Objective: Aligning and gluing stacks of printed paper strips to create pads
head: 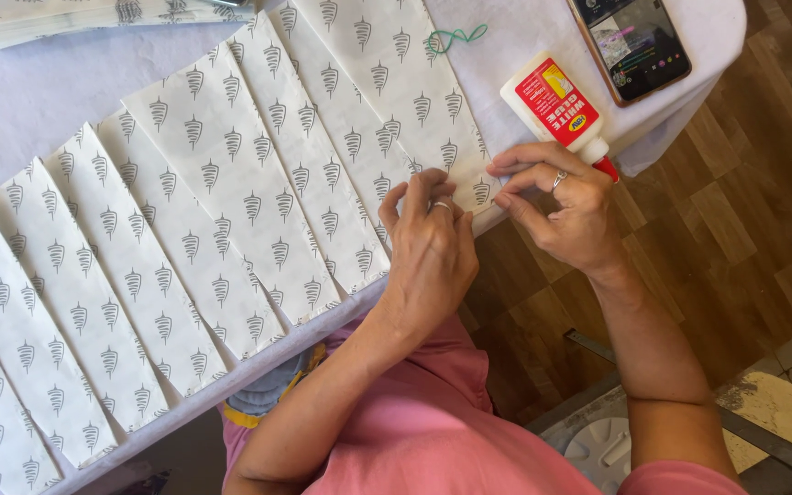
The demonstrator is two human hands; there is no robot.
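White paper strips, about eight, overlap on the counter; one glue bottle; both hands, left and right, pinch the last strip's end

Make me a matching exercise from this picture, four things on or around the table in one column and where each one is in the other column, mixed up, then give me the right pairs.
Things:
1. glue bottle
2. phone
3. green rubber band
4. right hand

Places:
A. on the far right corner of the table, screen up
B. lying on a printed paper strip near the far edge
C. pinching the near end of the rightmost strip, beside the left hand
D. lying on its side, red cap pointing at the table's edge

Pairs: 1-D, 2-A, 3-B, 4-C
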